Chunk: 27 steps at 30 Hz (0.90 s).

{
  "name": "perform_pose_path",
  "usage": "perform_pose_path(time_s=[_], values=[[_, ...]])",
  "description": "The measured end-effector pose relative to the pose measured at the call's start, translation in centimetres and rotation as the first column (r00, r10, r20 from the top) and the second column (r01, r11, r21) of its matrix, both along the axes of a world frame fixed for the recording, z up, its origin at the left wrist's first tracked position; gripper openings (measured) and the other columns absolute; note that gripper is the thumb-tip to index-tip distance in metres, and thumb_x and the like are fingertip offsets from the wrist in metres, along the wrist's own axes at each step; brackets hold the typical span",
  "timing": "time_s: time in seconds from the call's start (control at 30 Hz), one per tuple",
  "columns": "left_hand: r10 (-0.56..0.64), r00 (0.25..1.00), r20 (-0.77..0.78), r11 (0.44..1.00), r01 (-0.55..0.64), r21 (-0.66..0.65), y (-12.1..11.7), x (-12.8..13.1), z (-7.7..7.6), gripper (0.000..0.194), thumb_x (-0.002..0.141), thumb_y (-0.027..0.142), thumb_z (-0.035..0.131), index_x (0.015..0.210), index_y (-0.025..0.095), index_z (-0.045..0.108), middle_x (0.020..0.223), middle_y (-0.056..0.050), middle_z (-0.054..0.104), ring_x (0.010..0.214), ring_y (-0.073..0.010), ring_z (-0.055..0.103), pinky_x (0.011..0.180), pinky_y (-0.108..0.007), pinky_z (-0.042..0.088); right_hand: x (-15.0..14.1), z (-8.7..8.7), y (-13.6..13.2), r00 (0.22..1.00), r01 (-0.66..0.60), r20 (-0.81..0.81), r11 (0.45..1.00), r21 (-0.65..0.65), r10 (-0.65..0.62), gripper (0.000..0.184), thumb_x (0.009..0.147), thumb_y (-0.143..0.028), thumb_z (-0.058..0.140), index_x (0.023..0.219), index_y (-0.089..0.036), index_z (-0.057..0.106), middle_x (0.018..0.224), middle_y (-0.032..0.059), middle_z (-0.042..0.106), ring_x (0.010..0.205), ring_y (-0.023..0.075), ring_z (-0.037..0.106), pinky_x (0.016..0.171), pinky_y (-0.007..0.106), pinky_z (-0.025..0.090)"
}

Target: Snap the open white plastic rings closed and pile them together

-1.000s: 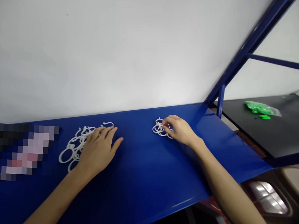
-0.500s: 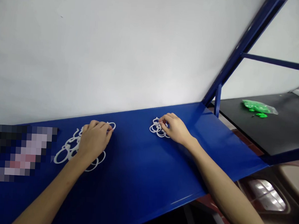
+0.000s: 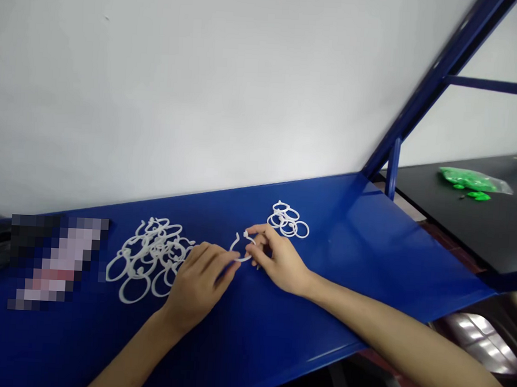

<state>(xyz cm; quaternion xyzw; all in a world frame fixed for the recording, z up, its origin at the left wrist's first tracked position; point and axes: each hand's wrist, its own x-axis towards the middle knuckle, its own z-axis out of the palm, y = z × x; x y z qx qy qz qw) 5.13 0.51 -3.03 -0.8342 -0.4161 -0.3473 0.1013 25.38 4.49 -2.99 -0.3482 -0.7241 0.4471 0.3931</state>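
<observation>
A single open white plastic ring (image 3: 241, 250) is held over the blue shelf (image 3: 243, 320) between both hands. My left hand (image 3: 199, 285) pinches its lower left part. My right hand (image 3: 276, 261) pinches its right end with thumb and forefinger. Left of my left hand lies a large loose heap of white rings (image 3: 149, 257). Behind my right hand sits a small cluster of closed white rings (image 3: 288, 221).
A white wall rises behind the shelf. A blue slanted post (image 3: 437, 81) stands at the right. Beyond it a black surface (image 3: 469, 227) carries a bag of green parts (image 3: 469, 180). A blurred patch (image 3: 55, 261) lies at the shelf's left end.
My left hand left the big heap with one ring and moved right. My right hand left the small cluster and came down-left to meet it; both now pinch the ring.
</observation>
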Motion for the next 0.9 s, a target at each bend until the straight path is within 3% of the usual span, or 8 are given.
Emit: perform_pose_path(time_s=[0.07,0.13,0.27,0.37,0.5,0.67,0.9], values=[[0.097,0.981,0.165,0.989,-0.077,-0.124,0.1,-0.3,0.0,0.009,0.096,0.029,0.058,0.093,0.021,0.06,0.08,0.0,0.064,0.075,-0.0153,0.061,0.073,-0.029,0.051,0.1,0.0,0.0,0.999,0.004,-0.044,1.0,-0.019,-0.005,0.021,0.099,-0.03,0.056,0.117,-0.02,0.051,0.073,-0.0059,0.06,0.061,0.0106,0.063,0.062,0.024,0.052],[0.166,0.957,0.237,0.964,-0.107,-0.244,0.0,-0.4,0.2,0.017,0.096,0.038,0.057,0.094,0.022,0.062,0.079,0.001,0.066,0.071,-0.0142,0.063,0.069,-0.027,0.051,0.2,0.3,-0.1,0.998,-0.012,-0.061,0.999,-0.032,0.011,0.017,0.098,-0.032,0.058,0.11,-0.02,0.055,0.074,-0.0044,0.063,0.061,0.0108,0.064,0.061,0.024,0.053],[0.168,0.94,0.297,0.897,-0.021,-0.441,-0.4,-0.2,0.6,0.026,0.097,0.045,0.052,0.094,0.025,0.068,0.079,0.003,0.072,0.069,-0.0137,0.067,0.066,-0.025,0.053,0.2,0.6,-0.6,0.997,-0.072,-0.034,0.997,-0.01,0.072,0.013,0.099,-0.031,0.058,0.1,-0.019,0.063,0.078,-0.0001,0.07,0.064,0.0116,0.067,0.062,0.023,0.055],[0.191,0.921,0.339,0.863,0.007,-0.504,-0.6,0.1,0.9,0.028,0.096,0.047,0.053,0.091,0.025,0.071,0.081,0.002,0.075,0.071,-0.0149,0.07,0.066,-0.026,0.054,0.2,0.7,-0.8,0.997,-0.079,0.016,0.991,0.11,0.077,0.012,0.099,-0.027,0.058,0.097,-0.019,0.066,0.088,0.0027,0.074,0.072,0.0127,0.07,0.066,0.024,0.056],[0.26,0.893,0.366,0.847,-0.029,-0.531,-0.9,0.6,0.8,0.027,0.096,0.045,0.053,0.094,0.027,0.074,0.084,0.001,0.077,0.07,-0.0167,0.071,0.066,-0.028,0.056,0.1,0.5,-0.9,0.993,-0.11,0.07,0.969,0.221,0.097,0.014,0.1,-0.026,0.056,0.095,-0.02,0.067,0.097,0.0041,0.076,0.088,0.0151,0.073,0.078,0.027,0.057],[0.309,0.867,0.391,0.865,-0.085,-0.494,-1.2,1.1,0.3,0.024,0.095,0.033,0.052,0.086,0.027,0.073,0.079,0.002,0.076,0.067,-0.0162,0.07,0.065,-0.028,0.057,-0.1,0.1,-1.5,0.987,-0.103,0.151,0.917,0.386,0.048,0.02,0.103,-0.024,0.05,0.096,-0.018,0.067,0.091,0.0052,0.075,0.077,0.0141,0.07,0.072,0.025,0.055],[0.2,0.9,0.388,0.917,-0.032,-0.399,-1.6,1.2,0.0,0.025,0.095,0.023,0.05,0.082,0.025,0.071,0.078,0.001,0.073,0.069,-0.0142,0.07,0.066,-0.026,0.056,-0.1,-0.6,-2.5,0.947,-0.156,0.316,0.777,0.61,-0.058,0.025,0.105,-0.022,0.043,0.101,-0.015,0.066,0.079,0.0067,0.071,0.068,0.0164,0.063,0.064,0.028,0.052]])
